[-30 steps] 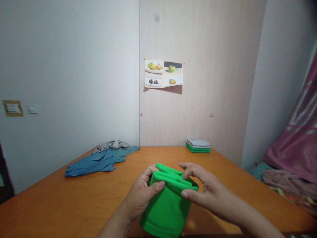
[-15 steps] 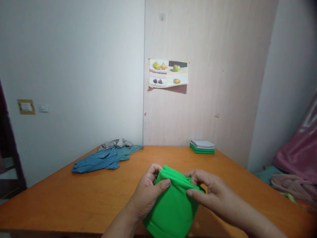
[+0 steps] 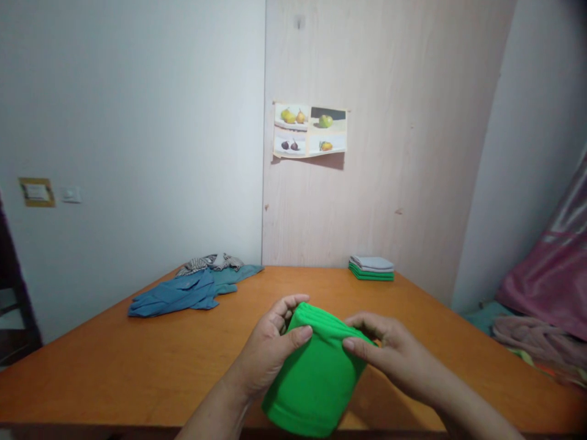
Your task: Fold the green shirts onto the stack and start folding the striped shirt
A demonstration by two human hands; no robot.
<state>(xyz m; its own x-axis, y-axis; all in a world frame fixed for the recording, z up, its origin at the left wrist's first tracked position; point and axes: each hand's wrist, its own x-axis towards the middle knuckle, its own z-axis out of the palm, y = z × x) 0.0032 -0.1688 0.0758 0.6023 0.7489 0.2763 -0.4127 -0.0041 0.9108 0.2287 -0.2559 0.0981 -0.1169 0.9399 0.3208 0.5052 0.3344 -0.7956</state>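
Note:
A bright green folded cloth (image 3: 316,379) hangs between my two hands above the front of the table. My left hand (image 3: 270,342) grips its upper left edge, thumb on the near face and fingers behind. At the upper right edge my right hand (image 3: 389,348) pinches the cloth the same way, its fingertips partly hidden behind the fabric. Several layers show along the gathered top edge, and the lower end droops in a rounded fold.
Blue garments (image 3: 183,293) lie loosely at the table's far left, with a striped cloth (image 3: 206,264) behind. A neat stack of folded grey and green cloths (image 3: 371,269) stands at the far right of the orange table (image 3: 137,373). Pink fabric (image 3: 536,281) hangs beyond the right edge.
The cloth's top edge has been drawn together more evenly, and its bottom has risen slightly into view. My left fingers have straightened somewhat behind it. Both hands keep their hold.

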